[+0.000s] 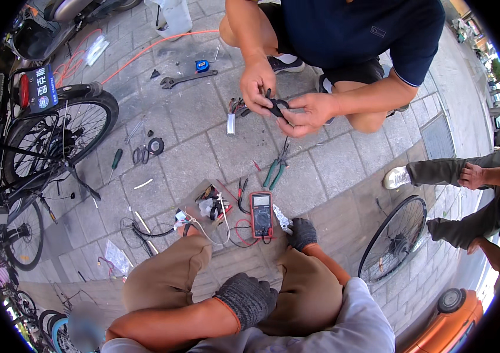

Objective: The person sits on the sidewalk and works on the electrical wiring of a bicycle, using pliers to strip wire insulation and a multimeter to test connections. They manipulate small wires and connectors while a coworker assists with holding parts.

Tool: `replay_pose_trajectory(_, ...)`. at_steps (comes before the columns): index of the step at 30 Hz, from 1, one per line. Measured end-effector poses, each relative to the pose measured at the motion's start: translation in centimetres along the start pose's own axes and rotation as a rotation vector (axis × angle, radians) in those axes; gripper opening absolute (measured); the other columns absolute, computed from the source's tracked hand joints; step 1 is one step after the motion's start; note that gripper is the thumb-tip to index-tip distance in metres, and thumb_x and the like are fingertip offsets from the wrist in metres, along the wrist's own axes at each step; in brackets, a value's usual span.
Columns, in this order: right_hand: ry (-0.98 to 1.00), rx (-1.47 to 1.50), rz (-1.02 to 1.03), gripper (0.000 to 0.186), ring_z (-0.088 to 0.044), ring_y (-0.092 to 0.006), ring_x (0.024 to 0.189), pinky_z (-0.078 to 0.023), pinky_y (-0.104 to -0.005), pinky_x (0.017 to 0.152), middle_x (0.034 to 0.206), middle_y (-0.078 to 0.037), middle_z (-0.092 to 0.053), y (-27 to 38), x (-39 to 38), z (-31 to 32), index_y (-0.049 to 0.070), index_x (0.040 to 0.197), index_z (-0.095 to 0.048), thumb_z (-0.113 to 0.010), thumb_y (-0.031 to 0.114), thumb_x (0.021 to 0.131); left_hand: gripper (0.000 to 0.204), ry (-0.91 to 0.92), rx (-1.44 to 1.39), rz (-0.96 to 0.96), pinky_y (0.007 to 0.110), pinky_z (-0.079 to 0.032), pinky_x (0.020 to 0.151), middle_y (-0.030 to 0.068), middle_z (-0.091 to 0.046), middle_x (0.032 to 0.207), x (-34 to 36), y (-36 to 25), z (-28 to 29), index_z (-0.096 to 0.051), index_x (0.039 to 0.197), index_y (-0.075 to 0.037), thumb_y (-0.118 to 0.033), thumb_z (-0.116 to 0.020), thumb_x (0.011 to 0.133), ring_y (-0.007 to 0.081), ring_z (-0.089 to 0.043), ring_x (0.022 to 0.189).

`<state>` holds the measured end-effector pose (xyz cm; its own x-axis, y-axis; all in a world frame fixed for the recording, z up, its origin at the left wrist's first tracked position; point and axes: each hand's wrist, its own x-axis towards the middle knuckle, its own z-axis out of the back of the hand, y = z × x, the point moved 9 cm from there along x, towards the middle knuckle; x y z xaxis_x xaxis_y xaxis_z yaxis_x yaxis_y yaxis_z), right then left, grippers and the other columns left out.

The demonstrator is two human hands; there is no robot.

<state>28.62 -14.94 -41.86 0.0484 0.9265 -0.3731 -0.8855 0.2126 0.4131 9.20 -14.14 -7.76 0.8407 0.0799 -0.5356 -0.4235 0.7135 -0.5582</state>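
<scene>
My right hand [303,233], in a dark knit glove, reaches down past my right knee and grips a small silver-jawed hand tool [283,219] right beside a red multimeter [261,213] lying on the paving. The meter's red and black leads [241,230] curl on the ground next to it. My left hand [247,300], also gloved, rests between my tan-trousered knees with its fingers curled and nothing in it. Opposite me a squatting person's two hands [285,106] work on a black part with a bundle of coloured wires [237,106].
Green-handled pliers [274,172], an open cardboard box of small parts [208,205], scissors [140,155], a tape roll [156,145], a screwdriver [114,162] and a wrench [188,78] lie on the paving. A bicycle [56,135] stands at left, a loose spoked wheel [394,238] at right beside another seated person [467,176].
</scene>
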Motion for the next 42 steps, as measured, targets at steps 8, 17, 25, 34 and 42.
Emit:
replay_pose_trajectory(8,-0.028,0.073,-0.049,0.043,-0.060,-0.0472,0.105,-0.050,-0.0530,0.090,0.115,-0.026,-0.060,-1.9,-2.1,-0.6,0.004,0.113,-0.060,-0.072,0.028,0.080,0.030,-0.100,-0.023,0.041,0.050,-0.052,0.072,0.0149,-0.073,0.095,-0.2,0.1,-0.2,-0.069,0.106,-0.007,-0.028,-0.057,0.088,0.0327,-0.072,0.083)
replay_pose_trajectory(17,-0.013,0.137,-0.217,0.052,-0.061,-0.0467,0.108,-0.051,-0.0513,0.092,0.120,-0.026,-0.060,-2.1,-2.6,-0.4,0.007,0.121,-0.057,-0.074,0.034,0.080,0.023,-0.113,-0.006,0.025,0.050,-0.051,0.069,0.0128,-0.070,0.093,-1.2,0.0,-0.5,-0.069,0.098,-0.011,-0.028,-0.055,0.091,0.0310,-0.071,0.083)
replay_pose_trajectory(25,-0.019,0.128,-0.244,0.052,-0.061,-0.0464,0.109,-0.051,-0.0522,0.092,0.119,-0.026,-0.060,-2.8,-2.9,-0.7,0.006,0.121,-0.057,-0.073,0.034,0.079,0.023,-0.128,-0.010,-0.016,0.048,-0.050,0.069,0.0120,-0.069,0.093,-1.5,0.4,-0.2,-0.069,0.099,-0.011,-0.028,-0.055,0.091,0.0303,-0.071,0.082)
replay_pose_trajectory(34,-0.072,0.166,-0.181,0.041,-0.058,-0.0450,0.107,-0.049,-0.0524,0.090,0.109,-0.024,-0.060,-1.6,-2.2,0.0,0.004,0.112,-0.058,-0.072,0.028,0.082,0.027,-0.141,0.019,0.004,0.048,-0.050,0.067,0.0124,-0.069,0.091,-1.5,0.0,-0.5,-0.070,0.096,-0.011,-0.034,-0.056,0.091,0.0299,-0.070,0.079)
replay_pose_trajectory(42,0.009,0.237,-0.277,0.042,-0.060,-0.0470,0.109,-0.050,-0.0531,0.091,0.113,-0.026,-0.063,-0.3,-2.6,2.0,0.005,0.117,-0.058,-0.069,0.029,0.085,0.030,-0.096,-0.001,0.020,0.049,-0.050,0.070,0.0145,-0.069,0.093,-1.4,-0.1,-1.2,-0.070,0.095,-0.011,-0.038,-0.058,0.090,0.0302,-0.070,0.084)
